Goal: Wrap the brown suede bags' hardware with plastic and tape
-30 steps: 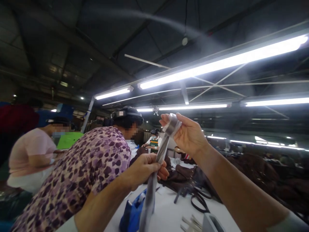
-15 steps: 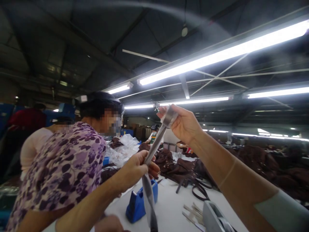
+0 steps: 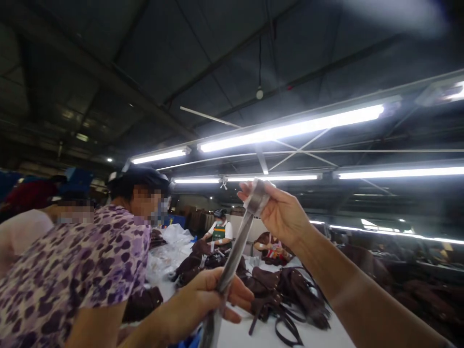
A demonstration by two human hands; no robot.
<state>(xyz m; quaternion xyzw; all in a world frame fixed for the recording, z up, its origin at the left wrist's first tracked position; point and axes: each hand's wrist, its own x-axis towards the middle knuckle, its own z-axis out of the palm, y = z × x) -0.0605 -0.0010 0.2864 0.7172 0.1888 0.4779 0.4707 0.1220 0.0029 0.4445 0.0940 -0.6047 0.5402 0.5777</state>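
Note:
My right hand (image 3: 281, 212), raised at the centre of the view, grips the upper end of a long grey strap (image 3: 237, 246) that has a clear plastic piece round its top. The strap slants down to the left. Lower down, my left hand (image 3: 213, 292) has its thumb and fingers round the strap's lower part, and the strap's tail runs out of the bottom of the view. Brown bags with thin dark straps (image 3: 275, 290) lie on the white table (image 3: 311, 336) behind and to the right of my left hand.
A person in a purple patterned shirt (image 3: 83, 256) leans over the table at the left. Clear plastic bags (image 3: 170, 246) lie beyond. Two people (image 3: 219, 232) sit across the table among brown bags. A blue object (image 3: 190, 340) shows at the bottom edge. Lights hang overhead.
The view has tilted up and turned right, so the blue holder has mostly dropped out of sight. My left hand sits lower and further from my right hand, its fingers more spread.

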